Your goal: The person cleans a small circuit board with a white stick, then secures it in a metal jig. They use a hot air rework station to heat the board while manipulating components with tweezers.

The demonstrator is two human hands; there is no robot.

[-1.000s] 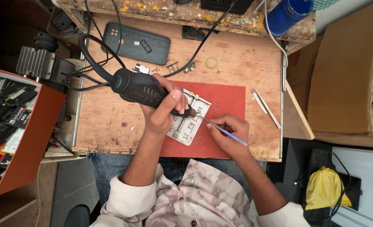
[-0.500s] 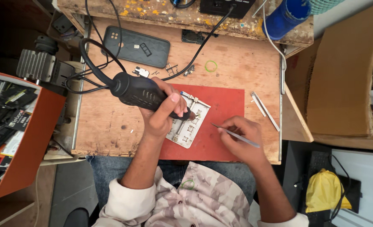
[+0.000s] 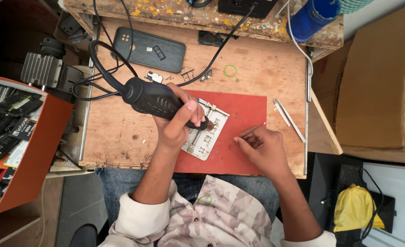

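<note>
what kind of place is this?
Likely a phone repair bench: left hand holds a corded black heat tool over a metal board holder; a cased phone and small loose parts lie nearby.

The left hand [image 3: 177, 121] is curled in a full grip, thumb lying along the top and pointing away from the body, fingers wrapped underneath, knuckles turned up toward the camera. Its wrist is straight, and the bare forearm runs back to a rolled pale cuff near the elbow. The right hand [image 3: 259, 146] sits lower and to the side, well apart from the left, palm down, fingertips pinched together at the front; which fingers meet is hard to tell from this angle. Its forearm angles outward, bare to the cuff.
</note>
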